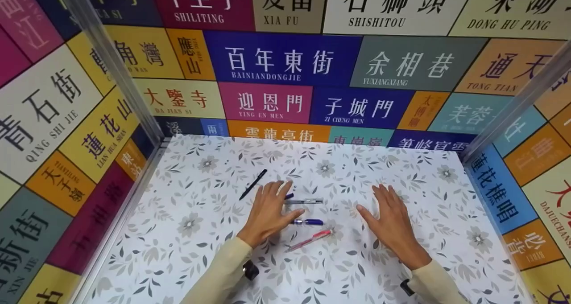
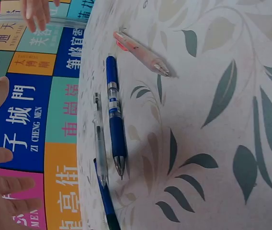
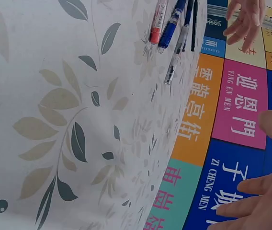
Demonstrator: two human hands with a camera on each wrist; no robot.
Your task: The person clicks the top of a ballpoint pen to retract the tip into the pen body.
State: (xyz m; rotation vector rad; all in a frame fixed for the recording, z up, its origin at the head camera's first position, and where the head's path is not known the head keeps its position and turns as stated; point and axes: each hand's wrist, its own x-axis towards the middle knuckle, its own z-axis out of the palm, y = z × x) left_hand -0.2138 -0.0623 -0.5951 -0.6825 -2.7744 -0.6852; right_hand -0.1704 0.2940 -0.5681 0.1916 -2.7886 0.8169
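Note:
My left hand (image 1: 270, 212) is held over the pens with its fingers spread and nothing in its grasp. Under it lie a clear pen (image 1: 308, 201) and a blue pen (image 1: 310, 222), each partly hidden in the head view. A dark blue pen (image 2: 106, 196) shows beside the clear one in the left wrist view. Nearer me a pink pen (image 1: 310, 240) lies slanted. Beyond the left fingertips rests a black pen (image 1: 253, 184). To the right of the pens, my right hand (image 1: 390, 219) has its fingers extended and holds nothing.
A white tablecloth (image 1: 192, 259) with grey leaves and flowers covers the table. Colourful panels (image 1: 285, 59) printed with Chinese place names stand behind and at both sides. Clear corner strips (image 1: 118, 59) run up where the panels meet.

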